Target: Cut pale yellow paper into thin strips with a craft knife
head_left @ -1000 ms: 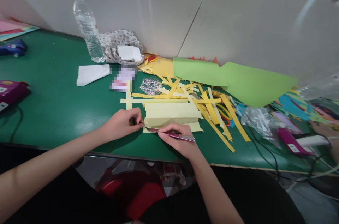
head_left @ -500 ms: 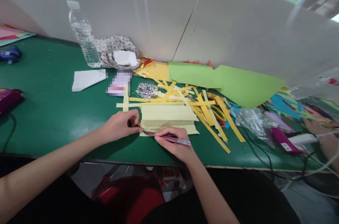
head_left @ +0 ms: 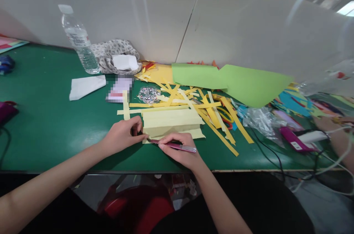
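Note:
A sheet of pale yellow paper, creased lengthwise into folds, lies near the table's front edge. At its lower left corner is my left hand, thumb and fingers closed on the paper's edge; the exact pinch is partly hidden. My right hand grips a slim magenta tool with a silver end, held like a pen. The tool's dark tip points left and reaches the paper close to my left thumb. Two crossed pale strips lie just beyond my left hand.
Behind the paper lie loose yellow strips, scissors and a clear dish of small beads. A water bottle stands at back left. Green sheets, a plastic bag, a magenta-and-white corded device and another person's hand are rightward.
The whole view has shifted slightly, so the table's things sit a little further left. Both hands keep nearly the same place on the paper, and the magenta tool stays in my right hand.

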A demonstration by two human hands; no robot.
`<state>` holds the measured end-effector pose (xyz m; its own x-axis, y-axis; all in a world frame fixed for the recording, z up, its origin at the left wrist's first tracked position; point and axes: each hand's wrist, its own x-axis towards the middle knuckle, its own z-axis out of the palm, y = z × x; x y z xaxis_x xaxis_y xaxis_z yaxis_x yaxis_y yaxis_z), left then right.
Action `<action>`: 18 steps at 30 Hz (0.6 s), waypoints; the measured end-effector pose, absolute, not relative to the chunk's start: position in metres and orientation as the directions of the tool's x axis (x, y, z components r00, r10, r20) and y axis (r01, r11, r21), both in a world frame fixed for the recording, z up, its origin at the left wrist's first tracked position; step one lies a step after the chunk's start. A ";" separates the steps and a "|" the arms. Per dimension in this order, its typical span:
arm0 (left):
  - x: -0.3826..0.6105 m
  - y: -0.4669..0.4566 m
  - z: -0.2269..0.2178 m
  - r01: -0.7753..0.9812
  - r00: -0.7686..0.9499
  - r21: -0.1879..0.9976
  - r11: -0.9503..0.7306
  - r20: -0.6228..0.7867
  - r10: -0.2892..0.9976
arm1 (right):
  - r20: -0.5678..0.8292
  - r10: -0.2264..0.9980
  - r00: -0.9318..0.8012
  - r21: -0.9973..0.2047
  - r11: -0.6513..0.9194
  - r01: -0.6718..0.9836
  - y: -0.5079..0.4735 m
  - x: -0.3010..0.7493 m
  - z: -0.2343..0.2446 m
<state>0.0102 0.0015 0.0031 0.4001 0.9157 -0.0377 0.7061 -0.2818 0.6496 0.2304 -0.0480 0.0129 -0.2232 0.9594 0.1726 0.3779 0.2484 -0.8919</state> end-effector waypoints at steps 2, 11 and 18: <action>0.012 0.001 0.002 0.729 0.388 0.618 -0.293 -0.021 0.921 | 0.171 0.960 -0.222 -0.897 0.245 0.368 -0.048 0.230 0.014; 0.010 0.000 -0.003 0.696 0.381 0.648 -0.309 0.032 0.924 | 0.159 0.962 -0.221 -0.908 0.230 0.349 -0.049 0.231 0.015; 0.010 0.000 -0.003 0.650 0.369 0.710 -0.270 0.016 0.929 | 0.138 0.972 -0.190 -0.918 0.197 0.345 -0.048 0.235 0.011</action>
<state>0.0098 -0.0005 -0.0025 0.3687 0.9294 0.0161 0.6501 -0.2702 0.7102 0.2348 -0.0481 0.0109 -0.1897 0.9721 0.1378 0.3449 0.1974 -0.9176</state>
